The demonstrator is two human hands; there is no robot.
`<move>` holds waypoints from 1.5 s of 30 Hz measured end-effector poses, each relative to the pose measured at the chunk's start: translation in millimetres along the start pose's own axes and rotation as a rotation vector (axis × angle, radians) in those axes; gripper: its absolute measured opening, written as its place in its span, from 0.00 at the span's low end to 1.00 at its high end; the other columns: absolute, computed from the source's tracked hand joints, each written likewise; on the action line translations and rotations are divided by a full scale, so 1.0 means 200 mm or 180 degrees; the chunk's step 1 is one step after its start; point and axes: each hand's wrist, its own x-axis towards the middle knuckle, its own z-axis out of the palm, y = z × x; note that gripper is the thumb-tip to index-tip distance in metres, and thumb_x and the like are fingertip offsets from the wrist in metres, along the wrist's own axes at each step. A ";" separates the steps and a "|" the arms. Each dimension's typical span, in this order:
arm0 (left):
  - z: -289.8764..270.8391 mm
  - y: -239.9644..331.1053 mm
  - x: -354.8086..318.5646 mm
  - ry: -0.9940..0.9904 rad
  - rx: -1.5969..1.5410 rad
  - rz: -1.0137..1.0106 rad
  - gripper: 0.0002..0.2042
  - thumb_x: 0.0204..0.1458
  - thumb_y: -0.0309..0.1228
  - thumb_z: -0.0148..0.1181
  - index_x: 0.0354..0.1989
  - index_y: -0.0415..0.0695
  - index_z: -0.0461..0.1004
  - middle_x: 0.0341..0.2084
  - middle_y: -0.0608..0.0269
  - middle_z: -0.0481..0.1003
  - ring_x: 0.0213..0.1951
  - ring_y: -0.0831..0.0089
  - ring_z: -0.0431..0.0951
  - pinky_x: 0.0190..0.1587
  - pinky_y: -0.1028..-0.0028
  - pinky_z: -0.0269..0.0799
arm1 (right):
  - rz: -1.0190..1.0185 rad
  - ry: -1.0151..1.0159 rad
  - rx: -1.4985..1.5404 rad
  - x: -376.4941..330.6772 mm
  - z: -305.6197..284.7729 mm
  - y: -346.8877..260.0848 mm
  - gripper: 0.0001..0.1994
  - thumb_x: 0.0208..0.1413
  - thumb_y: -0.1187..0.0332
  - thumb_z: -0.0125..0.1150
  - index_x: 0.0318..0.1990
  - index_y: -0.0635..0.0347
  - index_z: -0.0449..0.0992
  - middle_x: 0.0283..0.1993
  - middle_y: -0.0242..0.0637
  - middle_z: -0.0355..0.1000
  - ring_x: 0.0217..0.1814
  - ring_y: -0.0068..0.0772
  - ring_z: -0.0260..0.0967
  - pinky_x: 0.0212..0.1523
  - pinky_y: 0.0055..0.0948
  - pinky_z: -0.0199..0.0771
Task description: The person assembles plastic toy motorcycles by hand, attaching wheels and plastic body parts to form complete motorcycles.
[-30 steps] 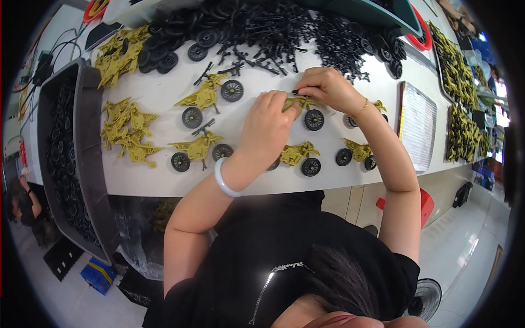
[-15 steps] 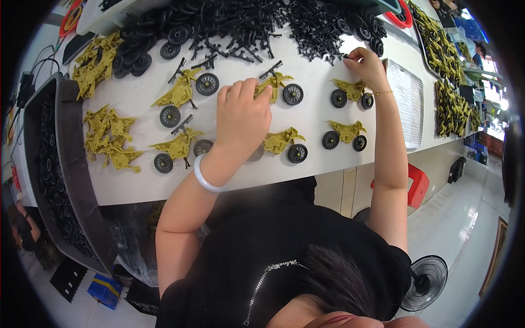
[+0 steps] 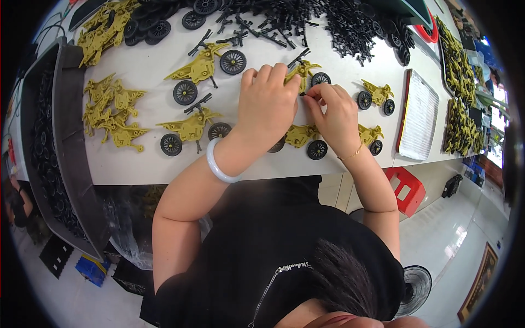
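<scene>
Bike [image 3: 302,74] between near and far edges of tabletop [image 3: 126,168] | left hand [image 3: 269,101] clasps it | right hand [image 3: 336,112] pinches small part [image 3: 302,94] | handlebar [image 3: 298,57], front wheel [image 3: 320,80] on; bodies [image 3: 117,131] near left edge wheelless

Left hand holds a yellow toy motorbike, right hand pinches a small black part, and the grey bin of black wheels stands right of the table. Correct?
Not quite: the head view shows the grey bin of black wheels standing left of the table. The rest stands: left hand holds a yellow toy motorbike, right hand pinches a small black part.
</scene>
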 end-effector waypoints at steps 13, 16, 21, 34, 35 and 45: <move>0.04 -0.01 -0.01 -0.0036 0.0288 -0.0121 0.11 0.42 0.27 0.59 0.36 0.50 0.79 0.33 0.68 0.71 0.38 0.71 0.71 0.45 0.67 0.60 | 0.0627 -0.0972 -0.0752 0.00 -0.06 -0.09 0.10 0.50 0.65 0.62 0.27 0.62 0.70 0.25 0.43 0.72 0.31 0.46 0.71 0.33 0.38 0.71; 0.03 -0.01 -0.01 -0.0038 0.0283 -0.0116 0.11 0.41 0.27 0.59 0.35 0.50 0.79 0.33 0.69 0.71 0.38 0.71 0.72 0.45 0.67 0.60 | 0.0623 -0.1013 -0.0593 0.01 -0.06 -0.08 0.10 0.49 0.66 0.62 0.27 0.62 0.70 0.25 0.43 0.71 0.32 0.46 0.70 0.33 0.39 0.71; 0.03 -0.01 -0.01 -0.0059 0.0298 -0.0129 0.11 0.41 0.26 0.58 0.36 0.50 0.79 0.33 0.69 0.71 0.38 0.71 0.72 0.46 0.67 0.61 | 0.0409 -0.0934 -0.0424 0.01 -0.05 -0.08 0.09 0.48 0.68 0.62 0.27 0.63 0.70 0.25 0.43 0.71 0.32 0.46 0.70 0.35 0.39 0.70; 0.01 0.00 -0.01 -0.0226 0.0225 -0.0171 0.12 0.41 0.28 0.60 0.37 0.49 0.79 0.34 0.67 0.72 0.39 0.71 0.72 0.48 0.65 0.60 | 0.0330 -0.0393 -0.0179 0.03 -0.03 -0.07 0.06 0.49 0.72 0.62 0.30 0.61 0.69 0.24 0.39 0.71 0.28 0.43 0.69 0.31 0.36 0.69; 0.01 0.00 -0.01 -0.0224 0.0227 -0.0179 0.12 0.41 0.28 0.60 0.37 0.49 0.79 0.34 0.67 0.72 0.39 0.71 0.72 0.48 0.65 0.60 | 0.0363 -0.0377 -0.0183 0.03 -0.03 -0.07 0.06 0.49 0.72 0.61 0.30 0.60 0.69 0.24 0.39 0.71 0.28 0.42 0.69 0.31 0.36 0.69; 0.01 0.01 -0.01 -0.0339 0.0267 -0.0215 0.12 0.43 0.28 0.60 0.39 0.48 0.78 0.33 0.67 0.69 0.39 0.71 0.71 0.49 0.66 0.59 | 0.0326 -0.0683 -0.0637 0.06 -0.03 -0.11 0.07 0.51 0.69 0.59 0.26 0.62 0.70 0.22 0.44 0.71 0.27 0.47 0.70 0.30 0.40 0.70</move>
